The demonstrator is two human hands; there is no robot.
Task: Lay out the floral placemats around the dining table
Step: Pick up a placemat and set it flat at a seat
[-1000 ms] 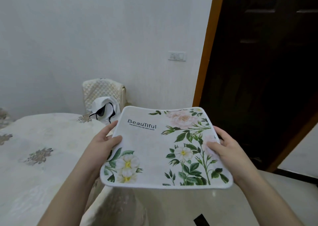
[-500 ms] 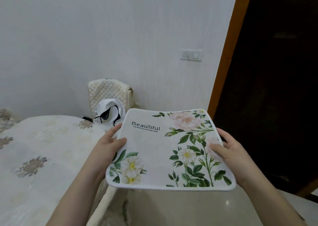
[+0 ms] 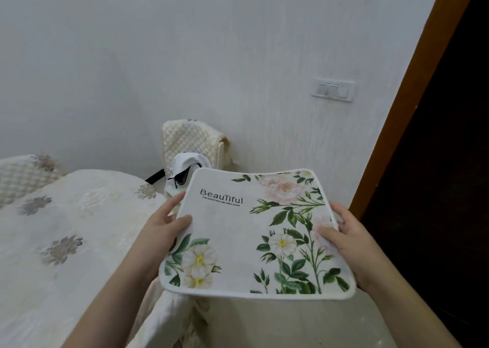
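Since a moment ago the dark doorway (image 3: 436, 162) has slid further right and more wall shows; the grip is unchanged. The soft, round-cornered white placemat printed with flowers and "Beautiful" (image 3: 254, 233) hangs in the air beside the cream embroidered cloth-covered desk (image 3: 53, 241). The left hand (image 3: 161, 231) and right hand (image 3: 349, 241) pinch its opposite edges, thumbs on top. A quilted chair back (image 3: 190, 141) stands behind; the white-and-black item on it is perhaps a bag.
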